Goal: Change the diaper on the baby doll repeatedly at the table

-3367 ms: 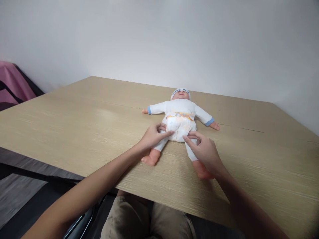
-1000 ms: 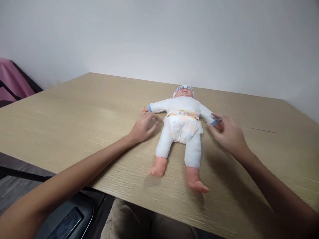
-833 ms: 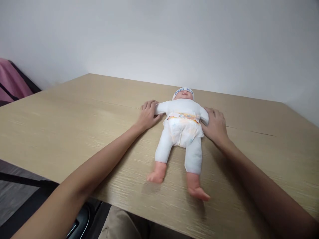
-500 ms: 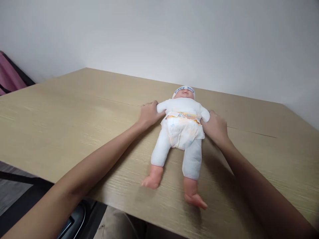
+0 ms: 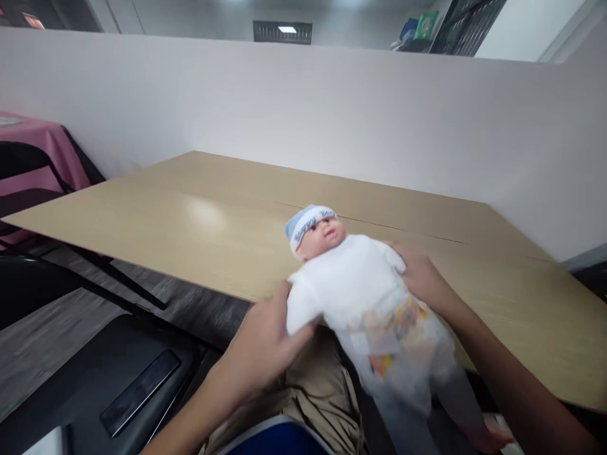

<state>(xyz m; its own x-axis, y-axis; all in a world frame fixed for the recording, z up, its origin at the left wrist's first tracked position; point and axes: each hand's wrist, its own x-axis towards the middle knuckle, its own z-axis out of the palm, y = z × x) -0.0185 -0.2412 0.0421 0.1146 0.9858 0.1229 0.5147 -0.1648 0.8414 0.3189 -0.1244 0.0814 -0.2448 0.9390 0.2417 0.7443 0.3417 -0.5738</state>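
Note:
A baby doll (image 5: 351, 278) with a white cloth body and a blue and white cap (image 5: 303, 227) is held up in front of me, tilted, its head toward the table. Around its hips sits a diaper (image 5: 403, 341) with a coloured waistband, blurred by motion. My left hand (image 5: 268, 335) is closed around the doll's arm on the left side. On the other side my right hand (image 5: 417, 272) grips the doll by its other arm, most of the fingers hidden behind it. The doll's legs hang low at the right, past the table's front edge.
The wooden table (image 5: 227, 221) stretches ahead to a white partition (image 5: 303, 107). At left, a black chair seat (image 5: 109, 379) carries a phone (image 5: 140, 392). A pink cloth (image 5: 42, 139) covers another table, with a black chair (image 5: 28, 158) before it.
Both hands have lifted the doll off the table and brought it nearer to me, over my lap. It has turned so its head points left. The view has tilted up.

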